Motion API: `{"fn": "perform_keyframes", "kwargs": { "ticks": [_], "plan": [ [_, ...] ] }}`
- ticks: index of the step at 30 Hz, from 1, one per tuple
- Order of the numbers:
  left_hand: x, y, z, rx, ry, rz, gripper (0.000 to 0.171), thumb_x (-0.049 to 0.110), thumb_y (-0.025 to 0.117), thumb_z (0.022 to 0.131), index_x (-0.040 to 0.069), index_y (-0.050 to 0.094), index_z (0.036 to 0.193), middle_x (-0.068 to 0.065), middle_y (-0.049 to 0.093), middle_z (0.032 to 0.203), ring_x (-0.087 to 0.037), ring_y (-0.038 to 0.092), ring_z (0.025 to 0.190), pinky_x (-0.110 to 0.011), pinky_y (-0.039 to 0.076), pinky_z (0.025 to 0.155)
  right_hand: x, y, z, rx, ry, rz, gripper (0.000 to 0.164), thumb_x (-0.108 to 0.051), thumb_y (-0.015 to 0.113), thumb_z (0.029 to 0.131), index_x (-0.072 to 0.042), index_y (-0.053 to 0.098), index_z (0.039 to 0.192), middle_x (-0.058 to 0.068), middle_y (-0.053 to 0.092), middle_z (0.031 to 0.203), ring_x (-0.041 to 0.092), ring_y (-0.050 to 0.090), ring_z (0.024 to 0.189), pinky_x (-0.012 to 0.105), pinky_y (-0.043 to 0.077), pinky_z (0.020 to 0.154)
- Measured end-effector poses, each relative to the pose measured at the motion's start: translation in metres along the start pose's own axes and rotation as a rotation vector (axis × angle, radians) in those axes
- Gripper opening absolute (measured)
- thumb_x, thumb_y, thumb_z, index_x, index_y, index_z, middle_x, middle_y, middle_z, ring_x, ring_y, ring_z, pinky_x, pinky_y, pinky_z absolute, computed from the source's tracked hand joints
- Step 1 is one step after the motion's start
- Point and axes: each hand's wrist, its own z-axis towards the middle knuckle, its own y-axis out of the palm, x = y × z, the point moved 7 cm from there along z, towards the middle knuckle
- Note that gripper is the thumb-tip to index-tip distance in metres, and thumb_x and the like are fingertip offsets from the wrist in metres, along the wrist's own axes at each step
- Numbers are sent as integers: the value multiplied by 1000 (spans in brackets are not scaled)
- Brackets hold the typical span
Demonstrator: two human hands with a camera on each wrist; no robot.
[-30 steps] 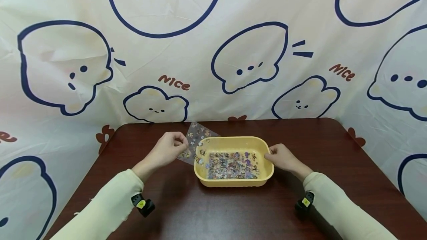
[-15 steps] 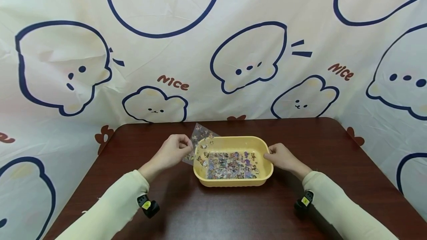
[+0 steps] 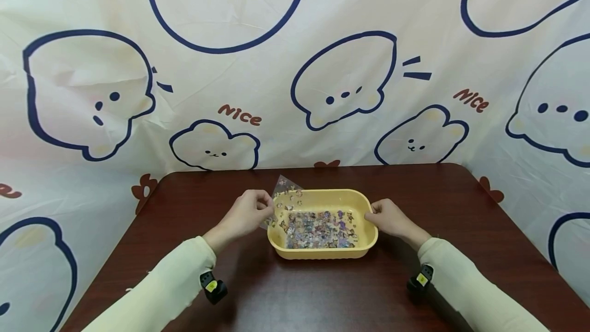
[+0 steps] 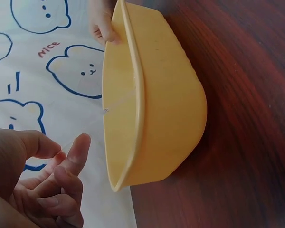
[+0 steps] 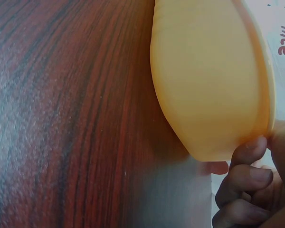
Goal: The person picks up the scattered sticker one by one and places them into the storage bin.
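A yellow plastic basin stands on the table, its bottom covered with small colourful sticker-like figures. My left hand pinches a clear sheet printed with small figures between thumb and fingertips. This sheet overlaps the basin's left end and far-left rim. In the left wrist view the sheet is nearly invisible between the pinching fingers, just off the basin. My right hand grips the basin's right end, thumb over the rim; the right wrist view shows its curled fingers against the outer wall.
The dark reddish-brown wooden table extends around the basin. A pale cloth with blue cartoon outlines hangs behind and beside it. A black wrist camera sits on the left sleeve, another camera on the right.
My left hand has moved right with the clear sheet, which now reaches further over the basin's left end. The right hand and the basin have stayed in place.
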Motion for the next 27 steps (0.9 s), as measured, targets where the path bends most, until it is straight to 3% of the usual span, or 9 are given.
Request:
{"fn": "perform_keyframes", "kwargs": {
  "ticks": [12,19,27],
  "plan": [
    [-1,12,1,-7,-4,-30,6,5,61,93,5,65,90,-7,73,81,-13,66,71,-27,49,59,0,0,0,3,-5,8,32,-10,58,94,-10,47,64,-3,49,56,10,51,51,23,39,48],
    [0,18,1,-1,-18,-12,5,5,62,92,6,66,89,-6,74,83,-13,68,76,-26,47,60,0,-1,-1,2,-6,8,31,-11,58,95,-10,47,65,-2,50,57,10,52,51,23,39,48],
    [-3,24,2,3,-41,8,4,7,65,92,7,65,88,-6,72,83,-13,66,71,-26,47,55,1,-1,0,2,-12,4,32,-11,57,95,-10,46,64,-3,48,56,9,48,50,23,37,48]
  ]
}}
